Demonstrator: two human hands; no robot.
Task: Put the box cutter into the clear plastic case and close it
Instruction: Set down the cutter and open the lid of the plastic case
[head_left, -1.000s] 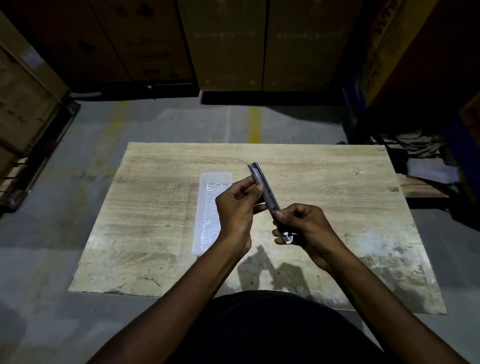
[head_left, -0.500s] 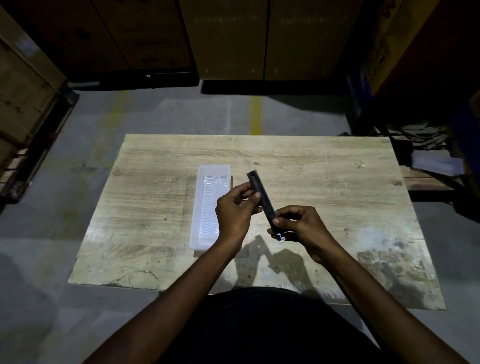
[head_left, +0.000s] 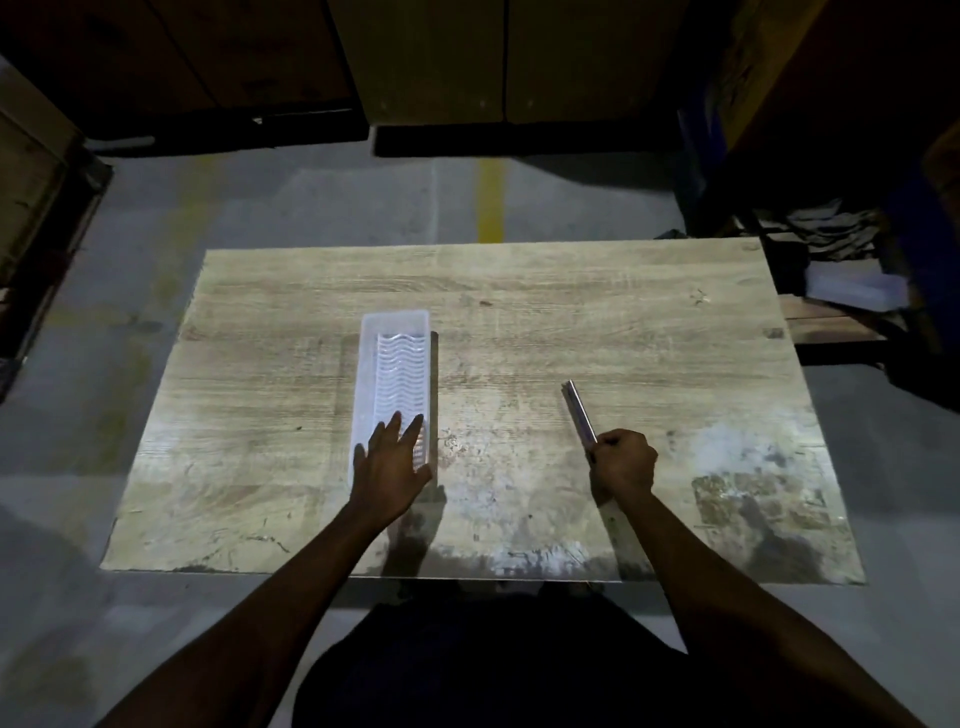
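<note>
On the table, the hands have split apart! Left hand drops flat, fingers spread, onto the case's near end, steadying it for loading. Right hand, fisted around the cutter, holds it well right of the case, blade end poking far-left beyond the knuckles.

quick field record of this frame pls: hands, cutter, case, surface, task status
left hand: open, fingers spread, over the near end of the case
right hand: fisted around the cutter's near end
slim grey metal box cutter: tip pointing away, apart from the case
clear ribbed plastic case: lying lengthwise on the table, left of centre; lid state unclear
worn pale wooden table: holds only the case
task status: cutter not yet in case
</note>
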